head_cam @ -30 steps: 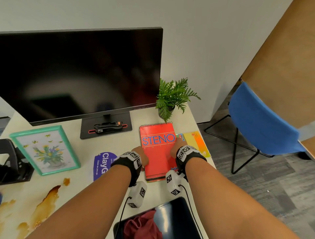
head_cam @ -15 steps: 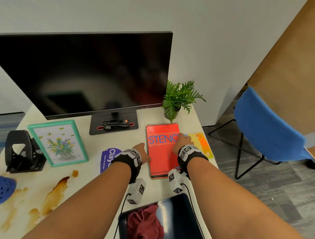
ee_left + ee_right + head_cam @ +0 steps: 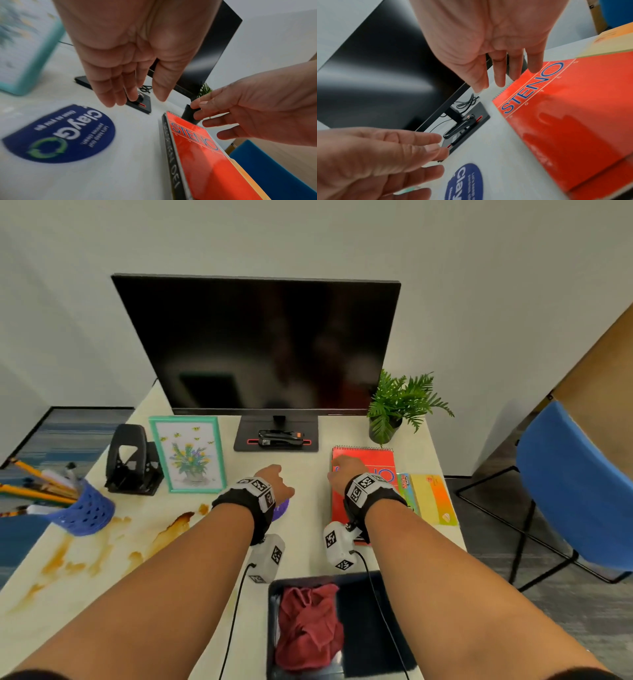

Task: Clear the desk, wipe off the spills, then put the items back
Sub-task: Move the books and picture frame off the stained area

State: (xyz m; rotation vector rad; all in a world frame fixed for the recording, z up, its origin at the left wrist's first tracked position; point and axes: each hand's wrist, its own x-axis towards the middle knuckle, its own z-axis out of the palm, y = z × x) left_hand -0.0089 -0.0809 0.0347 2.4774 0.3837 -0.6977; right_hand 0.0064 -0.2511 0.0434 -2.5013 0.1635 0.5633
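A red STENO notebook (image 3: 376,460) (image 3: 214,169) (image 3: 565,121) lies flat at the desk's right side. My right hand (image 3: 344,470) (image 3: 505,79) hovers over its top left corner, fingers straight and spread, holding nothing. My left hand (image 3: 274,481) (image 3: 137,100) hangs open above the bare desk, left of the notebook. Below it a round blue ClayGo sticker (image 3: 65,135) (image 3: 465,181) lies flat, mostly hidden by the wrist in the head view. Brown spills (image 3: 171,532) stain the desk's left front. A maroon cloth (image 3: 308,625) lies in a black tray (image 3: 370,628) at the front edge.
Yellow and orange sticky note pads (image 3: 431,498) lie right of the notebook. Along the back stand a monitor (image 3: 260,344), a stapler (image 3: 279,438) on its base, a potted plant (image 3: 400,405), a teal picture frame (image 3: 190,453) and a hole punch (image 3: 128,460). A blue pen cup (image 3: 82,511) stands far left. A blue chair (image 3: 575,484) is off to the right.
Both hands have come off the notebook's sides. The left hand moved left over the blue sticker and the right shifted to the notebook's top left corner. The head view pulled back and left.
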